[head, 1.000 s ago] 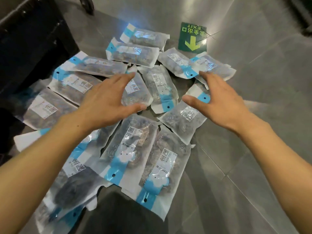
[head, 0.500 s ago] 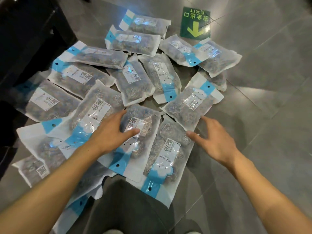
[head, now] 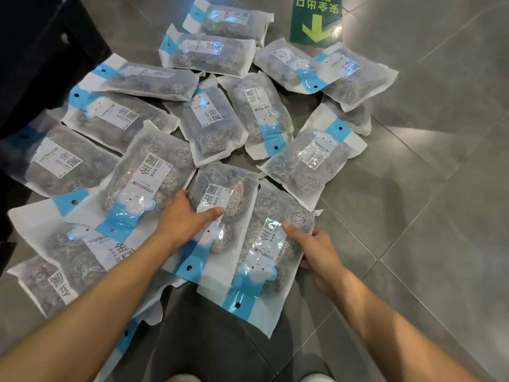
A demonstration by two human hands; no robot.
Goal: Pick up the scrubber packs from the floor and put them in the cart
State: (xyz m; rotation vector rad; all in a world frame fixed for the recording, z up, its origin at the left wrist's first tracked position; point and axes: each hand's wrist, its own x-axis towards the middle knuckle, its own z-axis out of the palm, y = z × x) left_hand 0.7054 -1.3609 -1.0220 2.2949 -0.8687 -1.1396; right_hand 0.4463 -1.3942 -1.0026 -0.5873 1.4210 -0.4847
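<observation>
- Your left hand lies on the clear plastic scrubber pack with a white label and blue header strip at centre: thumb across the label, fingers curled over the pack's left edge, gripping it.
- Your right hand grips the neighbouring clear pack of steel-wool scrubbers with a blue bottom strip: thumb on top beside the label, fingers tucked under the right edge.
- Both gripped packs lie flat on the grey tiled floor, side by side and touching, blue strips toward you.
- Remaining scattered scrubber packs fan out ahead and to your left, many overlapping; all are on the floor.
- One large pack with a white cloud-shaped sticker lies just left of your left hand, touching the centre pack.
- Another pack lying diagonally sits beyond your right hand, its corner near the right-hand pack.
- Green floor sticker with a yellow-green arrow at top, just beyond the farthest packs.
- Dark black structure at upper left, beside the packs; you cannot tell from this view whether it is the cart.
- Grey trouser fabric shows at bottom centre, under the near ends of the gripped packs.
</observation>
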